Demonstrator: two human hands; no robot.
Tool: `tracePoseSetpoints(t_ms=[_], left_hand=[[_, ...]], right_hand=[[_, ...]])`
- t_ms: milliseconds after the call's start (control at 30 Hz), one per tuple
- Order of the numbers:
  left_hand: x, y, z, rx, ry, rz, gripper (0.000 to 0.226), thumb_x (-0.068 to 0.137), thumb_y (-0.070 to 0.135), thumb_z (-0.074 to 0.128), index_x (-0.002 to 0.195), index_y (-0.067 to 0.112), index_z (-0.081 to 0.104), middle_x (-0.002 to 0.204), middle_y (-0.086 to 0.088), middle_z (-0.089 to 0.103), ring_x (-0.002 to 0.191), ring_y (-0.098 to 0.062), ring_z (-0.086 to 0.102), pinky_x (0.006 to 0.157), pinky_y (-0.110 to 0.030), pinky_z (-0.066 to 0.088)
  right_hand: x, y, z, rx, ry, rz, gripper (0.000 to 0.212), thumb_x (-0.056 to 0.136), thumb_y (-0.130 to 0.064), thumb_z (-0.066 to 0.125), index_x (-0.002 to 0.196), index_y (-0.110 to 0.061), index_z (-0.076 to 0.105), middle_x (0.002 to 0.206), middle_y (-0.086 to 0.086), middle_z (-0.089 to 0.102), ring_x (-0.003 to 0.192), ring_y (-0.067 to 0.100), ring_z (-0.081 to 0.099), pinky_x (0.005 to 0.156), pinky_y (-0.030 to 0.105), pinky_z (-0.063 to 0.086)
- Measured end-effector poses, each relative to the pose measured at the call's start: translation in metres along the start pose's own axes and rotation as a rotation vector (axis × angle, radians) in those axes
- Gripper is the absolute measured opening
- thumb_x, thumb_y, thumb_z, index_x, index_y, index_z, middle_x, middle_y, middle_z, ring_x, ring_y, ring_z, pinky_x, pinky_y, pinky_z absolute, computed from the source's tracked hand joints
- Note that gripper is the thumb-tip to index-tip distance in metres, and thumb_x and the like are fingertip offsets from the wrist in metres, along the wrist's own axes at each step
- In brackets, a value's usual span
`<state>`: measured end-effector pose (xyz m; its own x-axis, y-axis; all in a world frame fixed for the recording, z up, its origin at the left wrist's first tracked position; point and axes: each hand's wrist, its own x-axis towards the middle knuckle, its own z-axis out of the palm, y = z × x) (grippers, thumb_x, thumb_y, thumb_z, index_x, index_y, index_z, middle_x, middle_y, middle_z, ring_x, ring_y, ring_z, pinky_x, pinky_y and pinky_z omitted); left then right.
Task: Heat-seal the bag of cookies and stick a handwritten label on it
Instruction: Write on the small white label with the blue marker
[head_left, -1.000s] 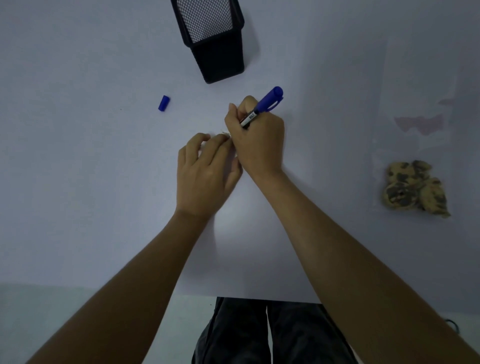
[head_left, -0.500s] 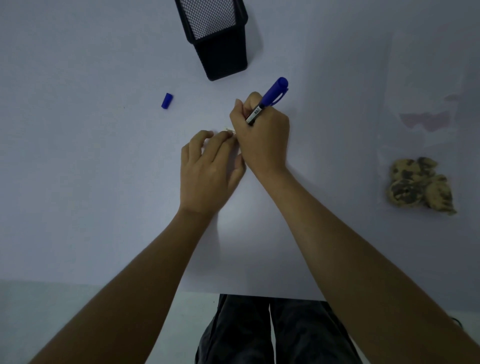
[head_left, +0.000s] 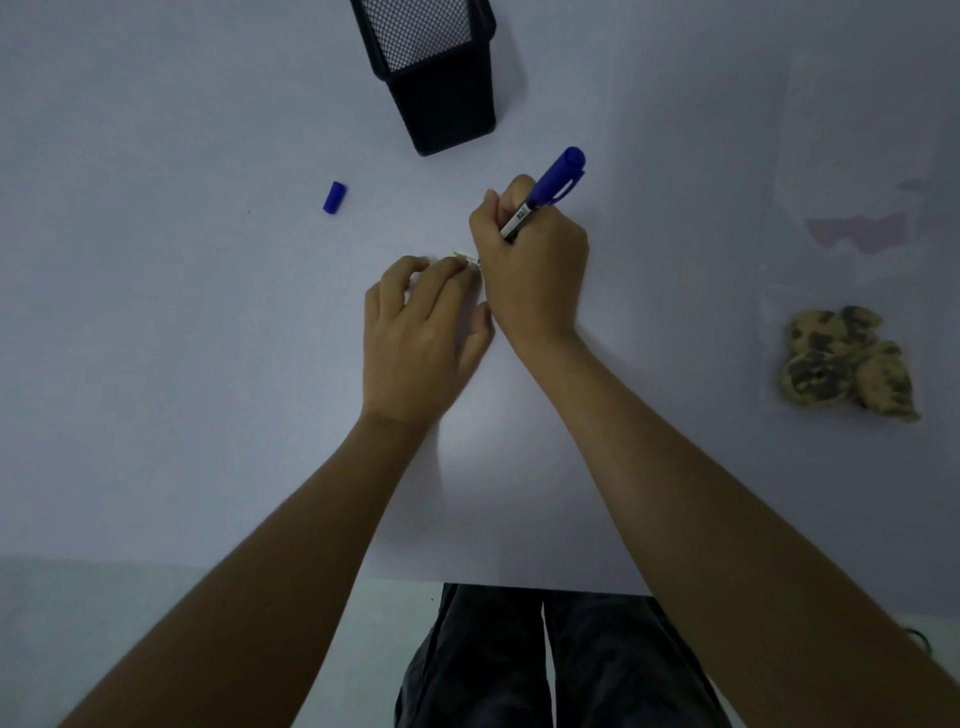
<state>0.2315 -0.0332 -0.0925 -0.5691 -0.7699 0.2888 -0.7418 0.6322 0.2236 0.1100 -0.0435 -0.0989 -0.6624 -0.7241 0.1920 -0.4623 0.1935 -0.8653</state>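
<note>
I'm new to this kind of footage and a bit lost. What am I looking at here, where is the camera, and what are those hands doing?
There is no machine here: a person wears one camera on the head, looking down at their own arms over a pale table. Their dark trousers show at the bottom edge.

The right hand grips a blue marker, tip pointing down. The left hand rests on the table with its fingertips on a small label, mostly hidden, so I cannot read any writing.

A small blue cap lies loose to the left. A black mesh pen holder stands at the far side. At the right lies a clear bag of cookies, untouched by either hand.
</note>
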Motion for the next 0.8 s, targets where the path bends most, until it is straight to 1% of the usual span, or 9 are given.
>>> tracePoseSetpoints(t_ms=[200, 300, 367, 500, 567, 667, 700, 733, 800], left_hand=[[0.0, 0.0, 0.0, -0.003, 0.004, -0.001, 0.035, 0.088, 0.034, 0.061, 0.113, 0.009, 0.065, 0.113, -0.007, 0.068, 0.112, -0.024, 0.045, 0.091, -0.039, 0.044], [-0.001, -0.002, 0.001, 0.004, -0.022, 0.005, 0.036, 0.09, 0.035, 0.058, 0.115, 0.01, 0.064, 0.115, -0.007, 0.067, 0.112, -0.026, 0.05, 0.093, -0.037, 0.042], [-0.003, -0.002, 0.001, 0.005, -0.057, 0.002, 0.036, 0.092, 0.035, 0.056, 0.117, 0.011, 0.063, 0.118, -0.006, 0.065, 0.112, -0.026, 0.052, 0.094, -0.034, 0.039], [-0.003, -0.001, -0.001, -0.003, -0.072, 0.006, 0.035, 0.092, 0.032, 0.057, 0.116, 0.009, 0.064, 0.118, -0.008, 0.065, 0.11, -0.026, 0.054, 0.093, -0.035, 0.04], [-0.001, -0.001, -0.002, 0.001, -0.074, 0.007, 0.033, 0.092, 0.032, 0.058, 0.114, 0.009, 0.065, 0.117, -0.007, 0.065, 0.109, -0.026, 0.056, 0.091, -0.035, 0.042], [-0.002, -0.002, -0.002, 0.004, -0.075, 0.019, 0.032, 0.091, 0.031, 0.058, 0.114, 0.009, 0.065, 0.117, -0.007, 0.066, 0.11, -0.025, 0.057, 0.092, -0.034, 0.041], [-0.002, -0.002, -0.002, 0.003, -0.07, 0.021, 0.033, 0.091, 0.031, 0.058, 0.114, 0.009, 0.065, 0.116, -0.007, 0.066, 0.11, -0.025, 0.057, 0.093, -0.034, 0.042], [-0.001, -0.002, -0.002, 0.003, -0.064, 0.02, 0.033, 0.091, 0.032, 0.059, 0.114, 0.009, 0.065, 0.116, -0.007, 0.066, 0.11, -0.024, 0.057, 0.093, -0.034, 0.042], [-0.001, -0.001, -0.003, 0.002, -0.049, 0.006, 0.035, 0.09, 0.032, 0.06, 0.115, 0.008, 0.064, 0.117, -0.008, 0.065, 0.111, -0.024, 0.055, 0.093, -0.033, 0.041]], right_hand=[[0.001, 0.0, 0.001, -0.004, 0.002, 0.003, 0.024, 0.092, -0.022, 0.058, 0.07, -0.018, 0.048, 0.056, -0.005, 0.051, 0.048, 0.013, 0.054, 0.052, 0.016, 0.044], [0.0, -0.001, -0.001, 0.044, 0.015, 0.013, 0.024, 0.092, -0.019, 0.058, 0.07, -0.019, 0.047, 0.055, -0.002, 0.055, 0.047, 0.012, 0.055, 0.051, 0.016, 0.045], [0.0, -0.004, -0.004, 0.096, 0.017, 0.022, 0.025, 0.091, -0.015, 0.059, 0.069, -0.018, 0.048, 0.053, 0.0, 0.056, 0.045, 0.008, 0.053, 0.048, 0.014, 0.044], [0.009, -0.008, -0.011, 0.183, 0.0, 0.155, 0.026, 0.091, -0.01, 0.059, 0.067, -0.013, 0.05, 0.051, -0.012, 0.048, 0.045, 0.0, 0.05, 0.047, 0.007, 0.039], [0.014, -0.01, -0.013, 0.2, -0.022, 0.229, 0.027, 0.092, -0.01, 0.059, 0.066, -0.012, 0.051, 0.051, -0.011, 0.049, 0.046, 0.001, 0.05, 0.046, 0.01, 0.039], [0.019, -0.012, -0.017, 0.238, -0.076, 0.308, 0.027, 0.092, -0.012, 0.058, 0.066, -0.01, 0.053, 0.054, 0.004, 0.056, 0.049, 0.015, 0.055, 0.049, 0.027, 0.046], [0.021, -0.013, -0.018, 0.243, -0.09, 0.327, 0.027, 0.092, -0.013, 0.057, 0.066, -0.009, 0.053, 0.055, 0.006, 0.057, 0.051, 0.02, 0.057, 0.05, 0.03, 0.047], [0.022, -0.014, -0.018, 0.239, -0.095, 0.338, 0.027, 0.092, -0.013, 0.058, 0.066, -0.009, 0.054, 0.055, 0.006, 0.057, 0.052, 0.021, 0.057, 0.051, 0.031, 0.047], [0.023, -0.016, -0.02, 0.222, -0.093, 0.347, 0.028, 0.092, -0.013, 0.058, 0.065, -0.01, 0.053, 0.054, 0.003, 0.055, 0.05, 0.016, 0.053, 0.051, 0.029, 0.046]])
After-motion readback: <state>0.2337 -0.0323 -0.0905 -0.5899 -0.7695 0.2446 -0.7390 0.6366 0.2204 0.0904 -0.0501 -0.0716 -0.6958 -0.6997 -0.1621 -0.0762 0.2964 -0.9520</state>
